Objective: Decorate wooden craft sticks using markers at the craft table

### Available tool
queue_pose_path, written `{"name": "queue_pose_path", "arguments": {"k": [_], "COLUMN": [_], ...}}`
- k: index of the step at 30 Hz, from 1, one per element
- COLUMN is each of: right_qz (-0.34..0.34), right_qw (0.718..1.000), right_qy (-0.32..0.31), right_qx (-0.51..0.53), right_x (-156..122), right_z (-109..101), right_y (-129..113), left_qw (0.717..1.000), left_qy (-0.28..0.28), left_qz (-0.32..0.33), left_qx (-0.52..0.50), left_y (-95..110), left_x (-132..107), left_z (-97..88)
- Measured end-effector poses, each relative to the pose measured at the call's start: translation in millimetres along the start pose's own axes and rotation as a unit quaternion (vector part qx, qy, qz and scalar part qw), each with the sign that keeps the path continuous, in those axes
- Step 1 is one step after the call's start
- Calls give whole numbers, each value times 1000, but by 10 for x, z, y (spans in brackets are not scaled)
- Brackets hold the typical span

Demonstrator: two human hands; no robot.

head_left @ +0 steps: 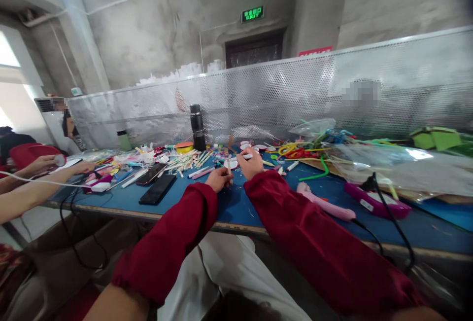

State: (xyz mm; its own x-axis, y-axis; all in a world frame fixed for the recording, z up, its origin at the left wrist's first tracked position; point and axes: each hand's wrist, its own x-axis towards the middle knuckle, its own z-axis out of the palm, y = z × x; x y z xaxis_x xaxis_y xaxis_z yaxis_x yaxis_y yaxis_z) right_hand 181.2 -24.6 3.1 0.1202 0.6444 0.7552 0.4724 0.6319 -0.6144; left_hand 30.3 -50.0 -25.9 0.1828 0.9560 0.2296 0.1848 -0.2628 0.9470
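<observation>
Both my arms wear dark red sleeves and reach onto a blue table (236, 202). My left hand (219, 179) is closed in a pinch around a thin pale stick (228, 166) that stands upright. My right hand (251, 163) is closed around a white pen-like stick (247, 156), held just to the right of and above the left hand. A small white disc (232, 163) lies on the table right behind the two hands. Scattered pale sticks (186, 160) lie to the left of my hands.
Two dark phones (158, 189) lie at left front. A black flask (197, 127) stands by the perforated metal screen (295, 89). Pink glue guns (325, 204) with black cables lie at right, near coloured pipe cleaners (303, 152) and plastic bags. Another person's arms (33, 183) reach in from the left.
</observation>
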Motion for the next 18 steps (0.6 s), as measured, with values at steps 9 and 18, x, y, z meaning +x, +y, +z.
{"name": "queue_pose_path", "arguments": {"k": [9, 18], "right_qz": [29, 24], "right_qw": [999, 1000], "right_qy": [30, 21], "right_qx": [5, -1], "right_x": [1, 2], "right_z": [-18, -25], "right_y": [-38, -46], "left_qw": [1000, 1000], "left_qy": [-2, 1], "left_qz": [6, -1], "left_qx": [-1, -7], "left_y": [-41, -62], "left_x": [20, 33], "left_z": [-18, -5]}}
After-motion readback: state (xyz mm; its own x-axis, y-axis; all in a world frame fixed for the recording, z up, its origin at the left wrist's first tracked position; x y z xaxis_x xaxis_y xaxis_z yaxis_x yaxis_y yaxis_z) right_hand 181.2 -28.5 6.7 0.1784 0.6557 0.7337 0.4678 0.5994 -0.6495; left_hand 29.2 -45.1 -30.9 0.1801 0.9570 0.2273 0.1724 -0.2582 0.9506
